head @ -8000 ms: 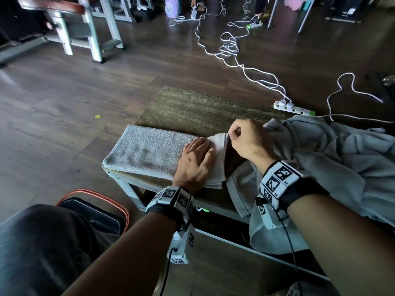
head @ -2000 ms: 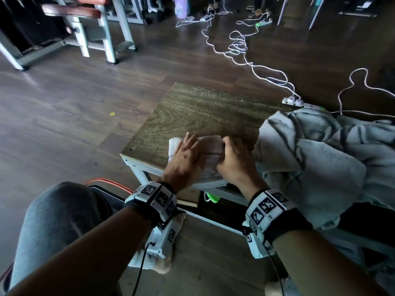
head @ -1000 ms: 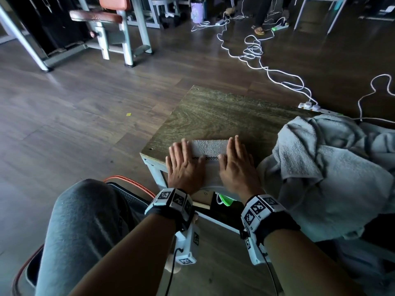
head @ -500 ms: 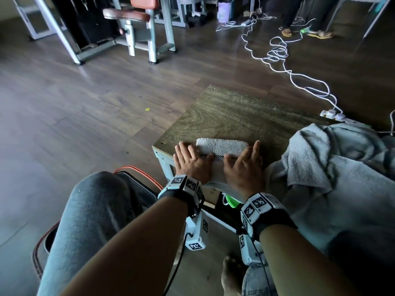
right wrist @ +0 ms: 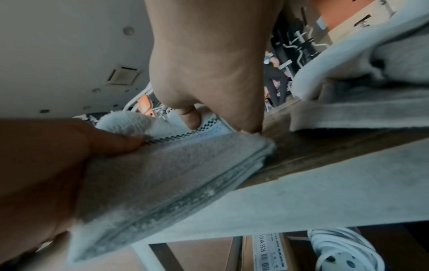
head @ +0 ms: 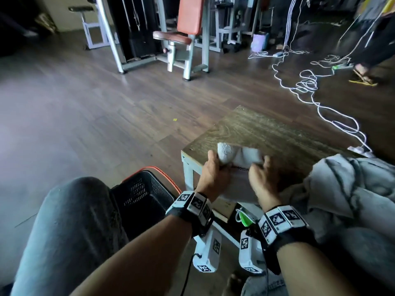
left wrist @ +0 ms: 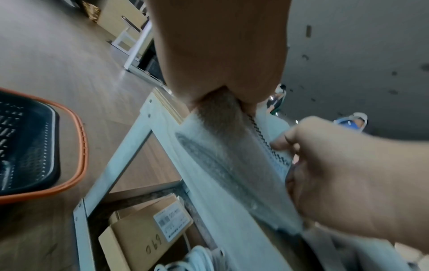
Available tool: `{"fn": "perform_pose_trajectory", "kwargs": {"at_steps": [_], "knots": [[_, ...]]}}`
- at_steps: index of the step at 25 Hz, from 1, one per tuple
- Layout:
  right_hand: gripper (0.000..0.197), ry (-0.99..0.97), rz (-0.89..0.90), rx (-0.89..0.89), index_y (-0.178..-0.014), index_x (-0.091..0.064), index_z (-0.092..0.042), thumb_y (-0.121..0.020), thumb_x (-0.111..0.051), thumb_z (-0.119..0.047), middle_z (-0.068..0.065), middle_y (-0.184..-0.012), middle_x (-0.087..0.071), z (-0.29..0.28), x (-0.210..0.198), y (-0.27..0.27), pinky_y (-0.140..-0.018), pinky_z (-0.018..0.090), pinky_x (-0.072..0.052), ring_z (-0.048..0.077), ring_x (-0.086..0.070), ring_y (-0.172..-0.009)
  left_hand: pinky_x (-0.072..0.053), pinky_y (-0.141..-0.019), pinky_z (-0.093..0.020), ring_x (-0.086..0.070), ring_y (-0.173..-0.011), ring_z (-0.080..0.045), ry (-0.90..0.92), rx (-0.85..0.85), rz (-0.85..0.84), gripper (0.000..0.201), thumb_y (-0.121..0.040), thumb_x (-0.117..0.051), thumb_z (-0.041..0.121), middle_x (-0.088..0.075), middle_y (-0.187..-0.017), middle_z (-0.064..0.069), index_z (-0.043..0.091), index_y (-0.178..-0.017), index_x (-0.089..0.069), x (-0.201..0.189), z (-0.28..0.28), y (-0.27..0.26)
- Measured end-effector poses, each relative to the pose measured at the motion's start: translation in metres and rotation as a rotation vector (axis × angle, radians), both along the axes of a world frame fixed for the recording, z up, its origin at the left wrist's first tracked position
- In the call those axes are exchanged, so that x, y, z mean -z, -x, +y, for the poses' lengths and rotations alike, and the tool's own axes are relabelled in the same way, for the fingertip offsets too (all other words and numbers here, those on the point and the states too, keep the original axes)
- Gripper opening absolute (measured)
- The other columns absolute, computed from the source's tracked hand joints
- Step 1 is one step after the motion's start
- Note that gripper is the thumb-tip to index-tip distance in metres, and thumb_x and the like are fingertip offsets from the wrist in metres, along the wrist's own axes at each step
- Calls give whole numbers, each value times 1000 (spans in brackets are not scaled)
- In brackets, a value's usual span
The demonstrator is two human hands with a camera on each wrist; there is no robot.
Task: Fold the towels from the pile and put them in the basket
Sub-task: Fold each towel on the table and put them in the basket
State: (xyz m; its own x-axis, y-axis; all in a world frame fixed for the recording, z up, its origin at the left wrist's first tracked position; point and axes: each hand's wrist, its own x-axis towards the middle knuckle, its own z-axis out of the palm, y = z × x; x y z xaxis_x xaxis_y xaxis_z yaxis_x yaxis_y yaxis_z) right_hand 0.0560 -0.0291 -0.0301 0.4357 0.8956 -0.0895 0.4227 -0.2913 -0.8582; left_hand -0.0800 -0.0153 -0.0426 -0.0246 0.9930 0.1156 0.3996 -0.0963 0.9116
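A folded white towel (head: 239, 155) with a dark stitched band lies at the near left corner of the wooden table (head: 267, 129). My left hand (head: 215, 165) grips its left side, thumb on top. At its right side my right hand (head: 260, 167) pinches it, the thumb (right wrist: 190, 117) pressing on the band. The towel's far edge curls upward. In the wrist views the folded towel (left wrist: 220, 165) (right wrist: 174, 165) shows several stacked layers and overhangs the table's near edge. The black basket (head: 141, 195) with an orange rim stands on the floor to the left, beside my knee.
A pile of grey towels (head: 352, 189) covers the table's right side, close to my right hand. Under the table sit a cardboard box (left wrist: 144, 234) and a coiled white cable (right wrist: 343, 253). White cables (head: 310, 86) and gym machines (head: 181, 39) lie beyond.
Both hands lay flat on the folded towel before; now their fingers curl round its sides and its far edge has lifted. The head view has tilted up and left.
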Motion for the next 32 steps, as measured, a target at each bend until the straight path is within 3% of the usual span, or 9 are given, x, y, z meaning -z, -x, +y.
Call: {"fn": "perform_pose_trajectory", "kwargs": {"at_steps": [2,4,8,12,15,18,21,27,32], "knots": [[52,-22,110,-53,-143,-36,-13,-93,-43,-26,22,-142,-46,-4,-12,28,-101,34,-35,39,-47,-124,-42,-62,-39,-53,-68,-23,-4,5,-193,29,-88,-66,17,-53,-77,-2,7,-93,-38,-14,-5,34],[50,21,150,-75,-140,-33,-22,-93,-48,-19,16,-138,-47,-3,-23,56,-100,43,-38,35,-49,-116,-45,-65,-39,-48,-72,-12,27,-27,-264,30,-87,-68,18,-51,-82,0,7,-96,-42,-25,-5,73],[32,66,160,-224,-122,-37,-12,-93,-50,-13,6,-110,-47,-3,-34,119,-81,33,-34,23,-46,-94,-46,-67,-35,-54,-76,-15,108,-214,-219,41,-78,-70,34,-58,-83,0,6,-100,-51,-22,-13,150],[23,147,117,-401,-115,-40,-11,-92,-46,-13,6,-112,-53,-17,-19,182,-88,37,-38,27,-50,-101,-37,-56,-23,-50,-66,-9,211,-382,-143,35,-86,-70,30,-55,-79,3,8,-100,-47,1,-44,214],[29,243,11,-532,-120,-49,-8,-92,-47,-15,8,-117,-58,-22,11,219,-86,34,-40,28,-54,-106,-35,-54,-24,-50,-74,-15,291,-476,-91,32,-90,-66,23,-48,-74,5,12,-101,-39,20,-70,248],[39,245,-12,-604,-127,-52,-13,-88,-47,-16,11,-128,-59,-21,44,247,-100,40,-45,34,-55,-120,-40,-57,-18,-53,-78,-12,386,-506,-106,42,-82,-69,11,-52,-83,4,13,-111,-38,37,-90,273],[41,291,-67,-742,-135,-47,-18,-94,-50,-14,10,-133,-58,-10,74,272,-95,34,-41,32,-55,-120,-49,-69,-29,-55,-80,-11,487,-590,-128,50,-77,-74,10,-58,-93,-2,14,-113,-38,65,-96,298],[51,440,-258,-966,-144,-37,-28,-96,-53,-23,13,-133,-59,20,151,317,-99,39,-46,35,-58,-118,-58,-78,-46,-63,-86,-20,666,-709,-79,43,-73,-70,12,-61,-100,-10,18,-101,-37,142,-87,332],[41,745,-566,-1157,-134,-44,-12,-96,-47,-27,17,-132,-57,28,207,331,-95,39,-47,36,-57,-115,-46,-77,-32,-58,-92,-25,936,-656,-24,34,-79,-61,10,-59,-104,-12,7,-108,-43,196,-84,348]]}}
